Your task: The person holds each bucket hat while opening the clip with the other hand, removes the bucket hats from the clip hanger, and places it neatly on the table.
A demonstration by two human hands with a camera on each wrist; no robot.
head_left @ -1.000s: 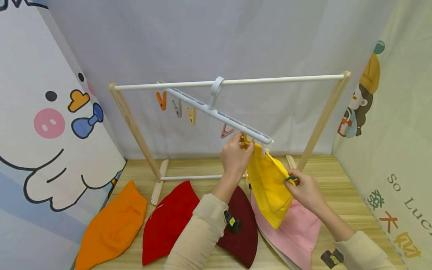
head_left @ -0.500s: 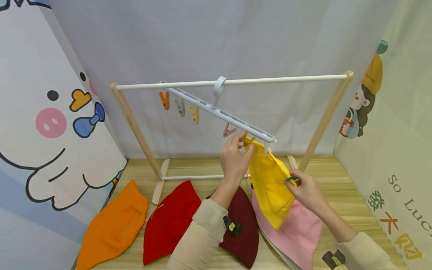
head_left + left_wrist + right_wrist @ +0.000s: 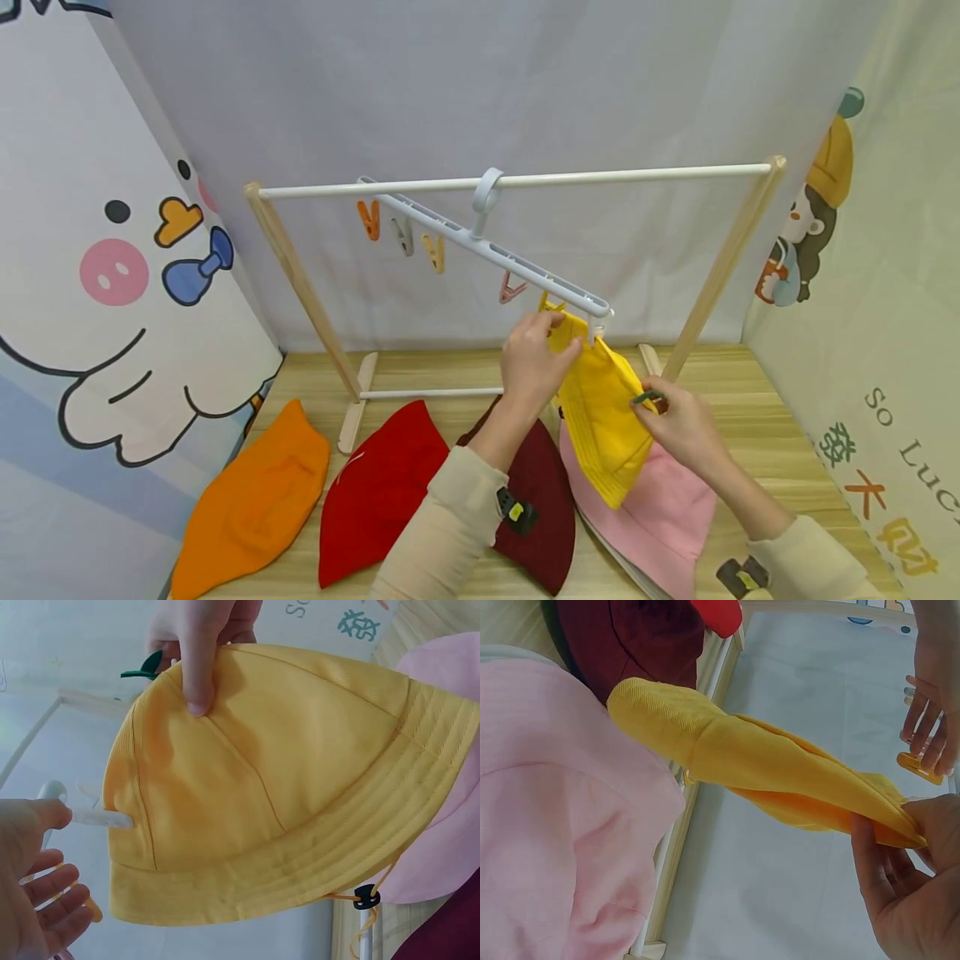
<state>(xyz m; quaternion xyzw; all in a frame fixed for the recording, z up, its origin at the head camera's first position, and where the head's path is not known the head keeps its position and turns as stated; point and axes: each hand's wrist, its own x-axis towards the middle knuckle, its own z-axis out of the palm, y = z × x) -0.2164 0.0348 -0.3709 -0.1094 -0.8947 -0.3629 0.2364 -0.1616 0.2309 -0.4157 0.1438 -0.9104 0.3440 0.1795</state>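
A yellow bucket hat with a small green leaf on its crown hangs sideways under the right end of the pale blue clip hanger. A white clothespin bites the hat's edge. My right hand pinches the crown beside the leaf, thumb on one side of the cloth. My left hand is at the hat's left edge, fingers loosely extended, holding nothing. Just beyond those fingers is a yellow clothespin. In the left wrist view my left thumb tip overlaps the white clothespin's end.
The hanger hooks over a white rod on a wooden rack. Orange, red, maroon and pink hats lie along the table. Several other clothespins, such as an orange one, dangle from the hanger.
My left hand has let go of the yellow clothespin and shifted slightly right and down, its fingers loosening. My right hand keeps its pinch on the hat, which stays in nearly the same place.
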